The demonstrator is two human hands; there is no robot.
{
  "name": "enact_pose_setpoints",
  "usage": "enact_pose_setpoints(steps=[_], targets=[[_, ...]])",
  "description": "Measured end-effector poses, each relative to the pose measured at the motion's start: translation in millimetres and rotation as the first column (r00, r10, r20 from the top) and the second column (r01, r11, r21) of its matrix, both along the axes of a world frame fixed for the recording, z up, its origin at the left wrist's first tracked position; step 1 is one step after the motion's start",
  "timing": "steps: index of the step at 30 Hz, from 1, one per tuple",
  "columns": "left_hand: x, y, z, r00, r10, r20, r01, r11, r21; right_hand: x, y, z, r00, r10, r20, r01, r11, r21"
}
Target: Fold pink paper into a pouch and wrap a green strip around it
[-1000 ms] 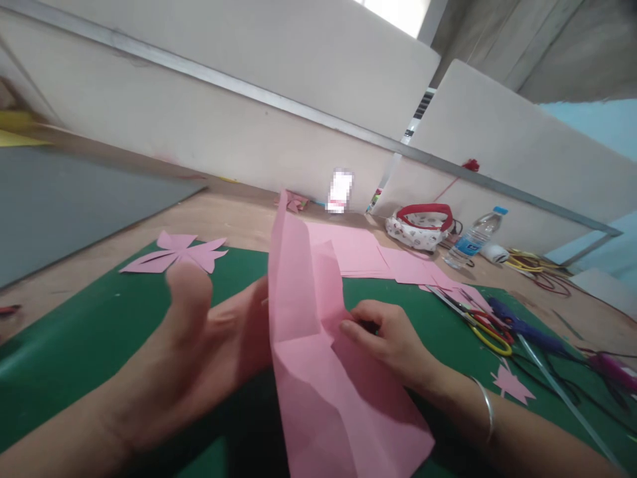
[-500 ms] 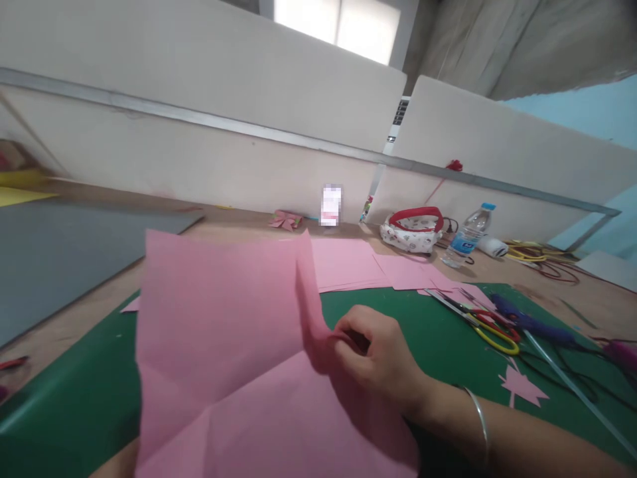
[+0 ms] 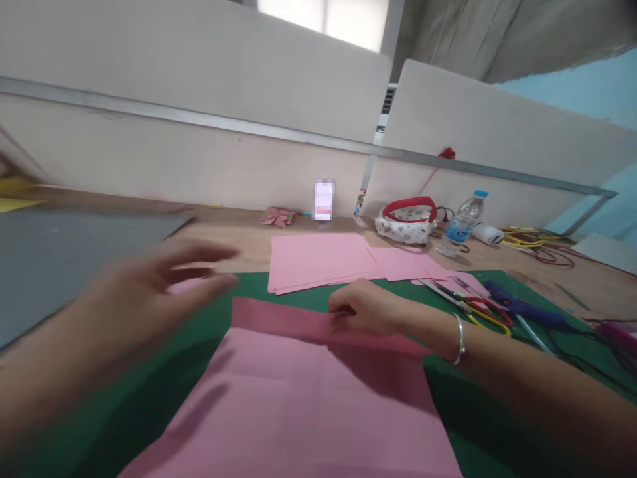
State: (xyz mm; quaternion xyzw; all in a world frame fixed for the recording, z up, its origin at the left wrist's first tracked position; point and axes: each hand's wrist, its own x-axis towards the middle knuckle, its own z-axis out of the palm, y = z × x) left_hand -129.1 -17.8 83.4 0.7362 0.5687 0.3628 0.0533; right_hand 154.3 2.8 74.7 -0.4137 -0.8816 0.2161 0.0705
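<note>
A large pink sheet of paper point(image 3: 298, 405) with crease lines lies in front of me on the green cutting mat point(image 3: 154, 398). Its far edge stands up as a shaded band. My right hand point(image 3: 365, 309) pinches that raised edge near its middle, and a silver bangle circles the wrist. To the left, my left hand point(image 3: 184, 285) hovers above the mat, blurred, fingers apart and nothing in them. Beyond the sheet is a stack of pink paper point(image 3: 318, 262), with smaller pink pieces point(image 3: 403, 264) beside it.
Scissors point(image 3: 478, 309) and a blue glue gun point(image 3: 522, 309) lie on the right. Behind stand a water bottle point(image 3: 458, 226), a white pouch with red trim point(image 3: 408, 222) and a lit phone point(image 3: 323, 200). A grey board point(image 3: 74, 265) covers the left side.
The pink sheet has come down from being held up and now lies lower, nearer me. My left hand has risen into view at the left, off the paper. My right hand still pinches the edge.
</note>
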Motion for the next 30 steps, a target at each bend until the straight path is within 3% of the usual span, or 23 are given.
enact_pose_setpoints(steps=[1, 4, 8, 13, 16, 18, 21, 24, 27, 30], targets=[[13, 1, -1.4, 0.946, -0.242, -0.218, 0.254, 0.967, 0.028, -3, -3, -2.3, 1.0, 0.001, 0.007, -0.001, 1.0, 0.021], [50, 6, -12.5, 0.763, -0.491, -0.421, 0.496, 0.862, -0.106, -8, -14, -4.8, 1.0, 0.01, 0.023, -0.012, 0.997, 0.081], [69, 14, -31.1, 0.634, -0.59, -0.501, 0.566, 0.795, -0.22, -7, -23, -2.4, 0.99, 0.105, 0.089, -0.115, 0.987, 0.113], [70, 16, -40.3, 0.597, -0.598, -0.535, 0.606, 0.773, -0.188, -12, -29, 4.5, 0.935, 0.277, 0.22, -0.292, 0.956, 0.035], [69, 13, -34.8, 0.609, -0.557, -0.565, 0.6, 0.789, -0.131, -20, -30, 9.0, 0.918, 0.273, 0.287, -0.282, 0.959, -0.009], [64, 13, -27.6, 0.65, -0.468, -0.598, 0.548, 0.834, -0.056, -25, -31, 11.1, 0.923, 0.24, 0.302, -0.239, 0.97, -0.043], [45, 16, -15.4, 0.793, -0.218, -0.569, 0.301, 0.952, 0.054, -25, -34, 10.9, 0.954, 0.147, 0.26, -0.129, 0.988, -0.083], [24, 23, -8.2, 0.92, -0.02, -0.392, 0.027, 1.0, 0.012, -21, -38, 6.1, 0.984, 0.07, 0.165, -0.054, 0.994, -0.099], [15, 26, -7.8, 0.973, -0.005, -0.232, -0.022, 0.993, -0.114, -18, -42, -1.4, 0.997, 0.004, 0.077, 0.002, 0.996, -0.085], [23, 23, -7.5, 0.986, -0.12, -0.115, 0.098, 0.979, -0.181, -18, -44, -8.8, 0.999, -0.052, 0.001, 0.052, 0.997, -0.059]])
